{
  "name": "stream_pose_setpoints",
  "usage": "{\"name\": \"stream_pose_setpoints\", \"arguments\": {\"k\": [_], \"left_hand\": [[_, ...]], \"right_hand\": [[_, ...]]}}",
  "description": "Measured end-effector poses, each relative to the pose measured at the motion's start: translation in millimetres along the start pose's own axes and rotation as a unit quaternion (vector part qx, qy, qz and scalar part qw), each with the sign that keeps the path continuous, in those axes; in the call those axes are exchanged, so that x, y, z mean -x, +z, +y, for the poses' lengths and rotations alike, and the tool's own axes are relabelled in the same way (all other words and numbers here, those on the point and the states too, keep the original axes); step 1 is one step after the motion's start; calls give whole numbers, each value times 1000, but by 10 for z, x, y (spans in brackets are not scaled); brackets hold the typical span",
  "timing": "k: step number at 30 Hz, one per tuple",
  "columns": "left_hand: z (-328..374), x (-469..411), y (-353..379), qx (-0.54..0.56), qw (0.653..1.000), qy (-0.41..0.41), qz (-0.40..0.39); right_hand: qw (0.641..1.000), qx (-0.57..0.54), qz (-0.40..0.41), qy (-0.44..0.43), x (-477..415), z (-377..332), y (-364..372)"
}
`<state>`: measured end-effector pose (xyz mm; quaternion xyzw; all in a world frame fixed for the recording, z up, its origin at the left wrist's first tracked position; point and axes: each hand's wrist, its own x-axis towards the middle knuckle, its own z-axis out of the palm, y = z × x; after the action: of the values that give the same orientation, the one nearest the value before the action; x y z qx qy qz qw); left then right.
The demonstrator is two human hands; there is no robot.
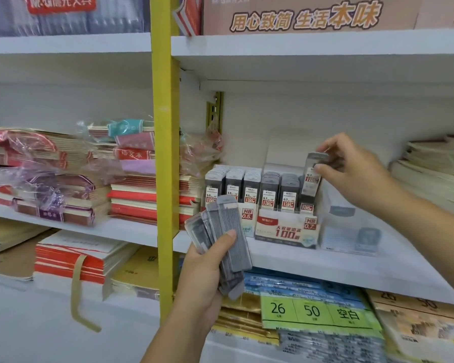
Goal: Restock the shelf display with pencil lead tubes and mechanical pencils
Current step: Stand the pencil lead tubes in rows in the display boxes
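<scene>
On the white shelf [338, 268] ahead of me sits the display box [283, 233] marked 0.7, with its tubes upright in rows so the labels face outward. My left hand [205, 268] is wrapped around a fanned stack of lead tubes [230, 231], held just below the shelf edge, I judge as a ready supply. My right hand [357, 171] pinches a single tube [311, 179] near its top between thumb and fingers, tilted over the box's rightmost row. It probably needs straightening before it will slide down.
</scene>
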<state>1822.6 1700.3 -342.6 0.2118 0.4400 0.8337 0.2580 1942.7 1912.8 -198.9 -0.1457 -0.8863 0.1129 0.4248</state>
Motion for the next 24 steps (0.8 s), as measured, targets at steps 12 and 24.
{"name": "stream_pose_setpoints", "arguments": {"k": [12,24], "left_hand": [[-128,-115,125,-2,999,-22,-29],[-113,58,280,-68,991,-41,-109]], "right_hand": [[976,211,-45,16,-41,331,177],[897,-402,-134,124,820,-375,545]]}}
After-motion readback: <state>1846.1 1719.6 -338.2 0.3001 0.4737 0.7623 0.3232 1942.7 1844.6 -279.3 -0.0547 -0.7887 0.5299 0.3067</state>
